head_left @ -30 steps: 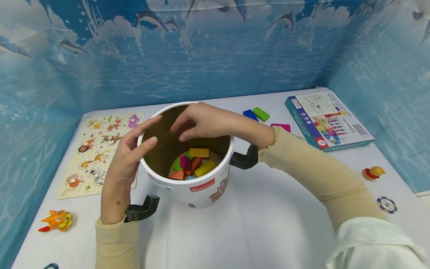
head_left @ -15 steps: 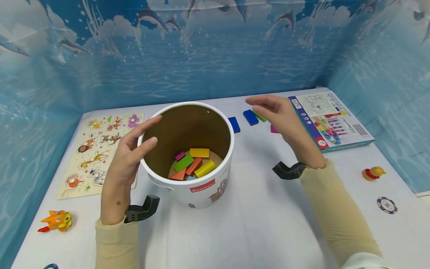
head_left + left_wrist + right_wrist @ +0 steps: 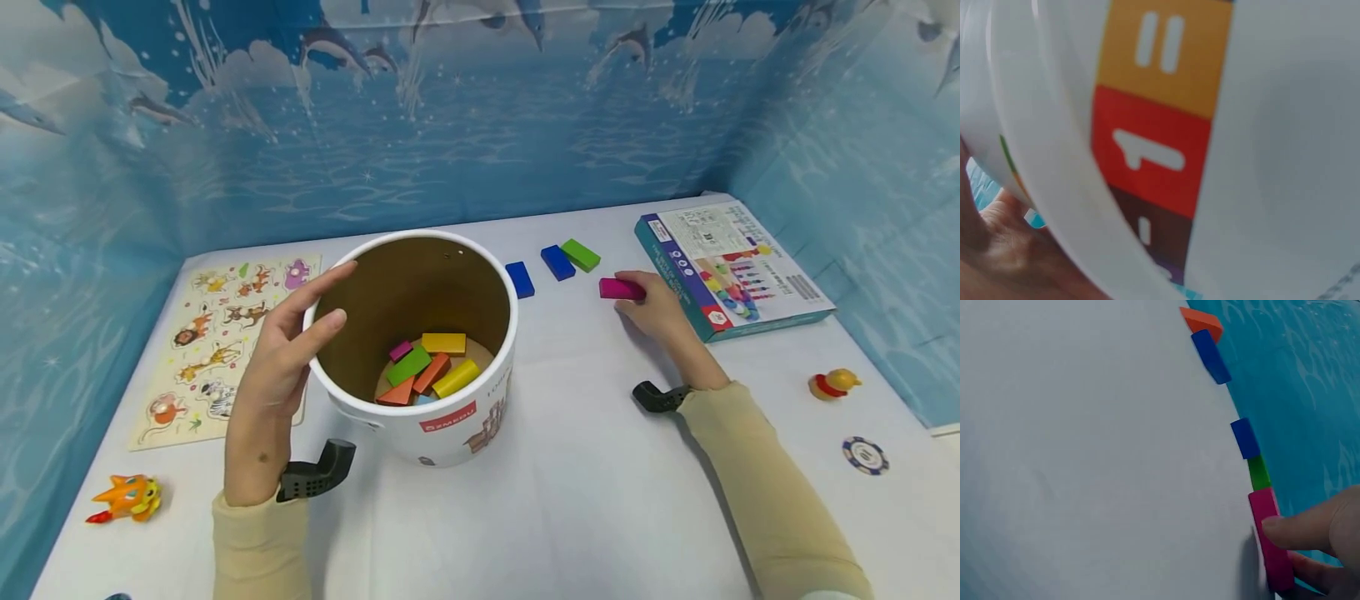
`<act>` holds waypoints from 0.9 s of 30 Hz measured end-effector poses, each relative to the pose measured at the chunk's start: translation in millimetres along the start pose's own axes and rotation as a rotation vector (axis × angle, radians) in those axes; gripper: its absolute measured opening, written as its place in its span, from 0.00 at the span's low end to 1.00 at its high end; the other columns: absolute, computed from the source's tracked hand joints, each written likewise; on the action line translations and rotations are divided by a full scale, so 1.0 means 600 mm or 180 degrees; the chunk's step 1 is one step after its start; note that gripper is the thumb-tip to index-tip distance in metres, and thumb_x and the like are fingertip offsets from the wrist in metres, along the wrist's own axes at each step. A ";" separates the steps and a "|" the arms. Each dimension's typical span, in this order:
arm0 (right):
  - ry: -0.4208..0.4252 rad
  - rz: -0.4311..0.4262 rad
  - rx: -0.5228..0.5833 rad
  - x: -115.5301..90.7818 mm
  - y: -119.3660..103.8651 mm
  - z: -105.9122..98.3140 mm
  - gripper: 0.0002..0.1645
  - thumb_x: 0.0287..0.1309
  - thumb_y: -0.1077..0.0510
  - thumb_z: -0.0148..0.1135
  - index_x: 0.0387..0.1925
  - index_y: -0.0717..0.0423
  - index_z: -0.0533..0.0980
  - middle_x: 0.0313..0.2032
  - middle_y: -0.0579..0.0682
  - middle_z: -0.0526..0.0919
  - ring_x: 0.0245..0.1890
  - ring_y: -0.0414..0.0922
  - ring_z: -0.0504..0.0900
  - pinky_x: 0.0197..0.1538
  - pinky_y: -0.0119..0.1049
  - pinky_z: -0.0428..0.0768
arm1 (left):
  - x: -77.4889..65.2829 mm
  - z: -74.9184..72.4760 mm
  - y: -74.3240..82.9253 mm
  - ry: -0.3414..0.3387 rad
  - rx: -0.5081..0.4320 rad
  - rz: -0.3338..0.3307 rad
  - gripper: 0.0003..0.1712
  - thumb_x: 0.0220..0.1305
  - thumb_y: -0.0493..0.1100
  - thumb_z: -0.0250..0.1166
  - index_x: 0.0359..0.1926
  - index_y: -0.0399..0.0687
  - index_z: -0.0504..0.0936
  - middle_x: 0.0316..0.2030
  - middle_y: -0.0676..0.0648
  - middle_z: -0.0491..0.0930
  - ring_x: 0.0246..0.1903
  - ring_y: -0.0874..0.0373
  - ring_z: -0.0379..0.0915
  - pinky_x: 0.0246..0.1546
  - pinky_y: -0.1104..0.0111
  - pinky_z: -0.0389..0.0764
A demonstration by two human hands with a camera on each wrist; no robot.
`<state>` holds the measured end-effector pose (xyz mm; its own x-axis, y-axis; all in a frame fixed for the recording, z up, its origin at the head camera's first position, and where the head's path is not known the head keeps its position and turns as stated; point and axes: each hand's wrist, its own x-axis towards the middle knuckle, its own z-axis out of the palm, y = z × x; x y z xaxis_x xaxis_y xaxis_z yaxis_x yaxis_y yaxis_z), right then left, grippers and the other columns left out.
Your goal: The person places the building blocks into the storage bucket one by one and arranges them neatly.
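Observation:
My right hand [image 3: 660, 312] pinches a magenta toy block [image 3: 621, 289] at the right of the table. In the right wrist view the thumb lies on the face of the magenta block [image 3: 1270, 540]. My left hand [image 3: 273, 375] rests at the left rim of a white bucket [image 3: 450, 429], thumb and index finger fairly straight over the edge; its other fingers are hidden. Several coloured blocks lie on the bucket floor, among them a yellow cylinder [image 3: 457, 379] and a green block [image 3: 409, 366]. The left wrist view shows the bucket's printed wall [image 3: 1285, 125] close up.
Two blue blocks [image 3: 557, 262] and a green block [image 3: 581, 255] lie behind and right of the bucket. An orange block [image 3: 1204, 322] shows farther off. A boxed toy [image 3: 750, 275] stands right, an animal puzzle board [image 3: 168, 400] left. A duck figure [image 3: 832, 384] and orange figure [image 3: 129, 497] flank.
My right hand has moved from over the bucket to the right and taken hold of the magenta block. A small magenta block has settled inside the bucket. The left hand stays at the rim.

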<state>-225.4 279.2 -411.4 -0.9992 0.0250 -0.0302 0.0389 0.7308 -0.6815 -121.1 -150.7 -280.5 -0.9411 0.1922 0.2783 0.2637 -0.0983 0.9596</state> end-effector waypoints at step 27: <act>-0.0958 -0.1461 0.2180 -0.126 -0.335 -0.091 0.18 0.55 0.61 0.57 0.49 0.57 0.73 0.51 0.55 0.70 0.42 0.50 0.76 0.42 0.33 0.76 | 0.001 0.000 0.002 -0.0007 -0.0053 0.0009 0.24 0.56 0.30 0.53 0.56 0.44 0.72 0.59 0.45 0.64 0.60 0.53 0.51 0.57 0.51 0.52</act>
<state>-157.9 167.5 -231.9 -0.8769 -0.4226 0.2290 -0.2757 0.0519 -0.9598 -121.3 -150.7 -279.3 -0.9399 0.1941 0.2810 0.2627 -0.1149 0.9580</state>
